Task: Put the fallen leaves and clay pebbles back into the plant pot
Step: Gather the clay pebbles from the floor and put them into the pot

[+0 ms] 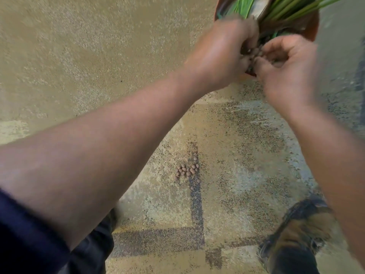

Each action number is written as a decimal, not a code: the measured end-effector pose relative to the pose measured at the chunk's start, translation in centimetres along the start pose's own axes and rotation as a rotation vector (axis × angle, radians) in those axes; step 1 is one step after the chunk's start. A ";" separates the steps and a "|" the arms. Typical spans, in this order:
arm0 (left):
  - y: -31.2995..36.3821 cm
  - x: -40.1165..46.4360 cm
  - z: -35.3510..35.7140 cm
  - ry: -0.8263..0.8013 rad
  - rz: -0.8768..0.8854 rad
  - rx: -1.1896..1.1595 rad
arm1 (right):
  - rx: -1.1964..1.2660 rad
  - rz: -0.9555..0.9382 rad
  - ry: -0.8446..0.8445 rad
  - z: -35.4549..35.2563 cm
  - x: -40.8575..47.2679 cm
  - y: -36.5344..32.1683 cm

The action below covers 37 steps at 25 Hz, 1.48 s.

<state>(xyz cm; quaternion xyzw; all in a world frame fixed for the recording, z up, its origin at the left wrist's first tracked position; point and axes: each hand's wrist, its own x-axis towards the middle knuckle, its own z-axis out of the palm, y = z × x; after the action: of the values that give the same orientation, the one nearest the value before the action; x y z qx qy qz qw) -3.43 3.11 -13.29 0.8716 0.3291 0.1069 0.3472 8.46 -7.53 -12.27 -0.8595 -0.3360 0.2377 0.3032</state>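
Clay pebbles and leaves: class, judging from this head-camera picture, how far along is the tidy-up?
Done: cannot tell how much; no fallen leaves show on the carpet. In hand: both the left hand and right hand are at the rim of the round reddish-brown plant pot, with small brown clay pebbles between the fingers. Left: a little cluster of brown pebbles lies on the patterned beige carpet.

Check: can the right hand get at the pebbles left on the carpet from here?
Probably yes. The pebble pile lies in the open on the carpet between the arms, with nothing on or around it. But the right hand is busy at the pot rim, apparently with pebbles, so it must empty first.
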 end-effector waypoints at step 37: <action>-6.5 -24.9 9.2 -0.622 -0.268 0.036 | -0.474 0.097 -0.760 12.0 -21.1 7.8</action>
<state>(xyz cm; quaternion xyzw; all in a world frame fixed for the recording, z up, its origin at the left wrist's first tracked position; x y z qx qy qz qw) -21.78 -14.41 -23.37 0.8175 0.3208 -0.2166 0.4265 -9.43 -23.04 -21.71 -0.7716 -0.4279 0.4670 -0.0585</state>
